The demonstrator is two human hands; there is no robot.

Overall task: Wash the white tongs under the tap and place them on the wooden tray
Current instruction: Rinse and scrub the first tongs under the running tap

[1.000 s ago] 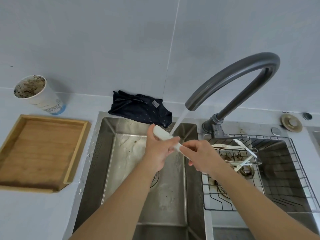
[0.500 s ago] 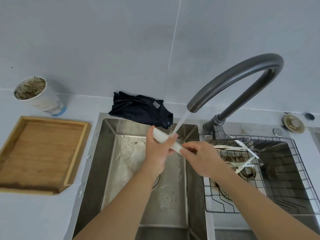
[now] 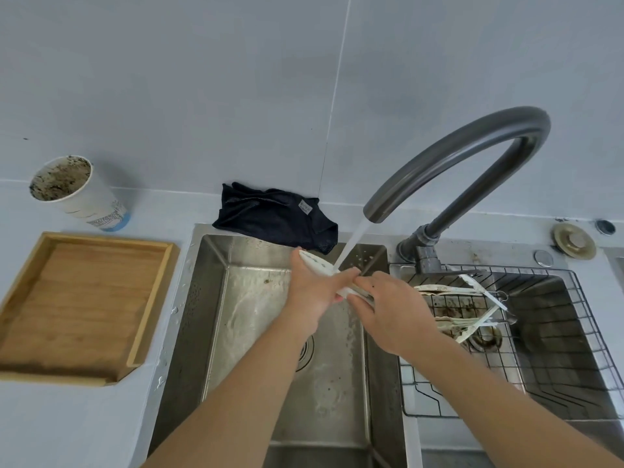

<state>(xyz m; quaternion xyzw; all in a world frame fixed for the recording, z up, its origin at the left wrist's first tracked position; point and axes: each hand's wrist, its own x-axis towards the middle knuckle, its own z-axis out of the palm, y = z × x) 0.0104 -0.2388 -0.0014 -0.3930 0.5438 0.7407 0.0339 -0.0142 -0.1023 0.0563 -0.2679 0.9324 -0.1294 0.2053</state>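
wooden tray [image 3: 81,305] sits empty on the counter at the sink's left edge. left hand [image 3: 314,292] is wrapped round the white tongs [image 3: 319,265] under the tap [image 3: 449,157] stream, over the left basin's back edge; right hand [image 3: 391,309] pinches the other end. wet plastic is slick, so they could slip into the basin, or drip all over the counter on the carry.
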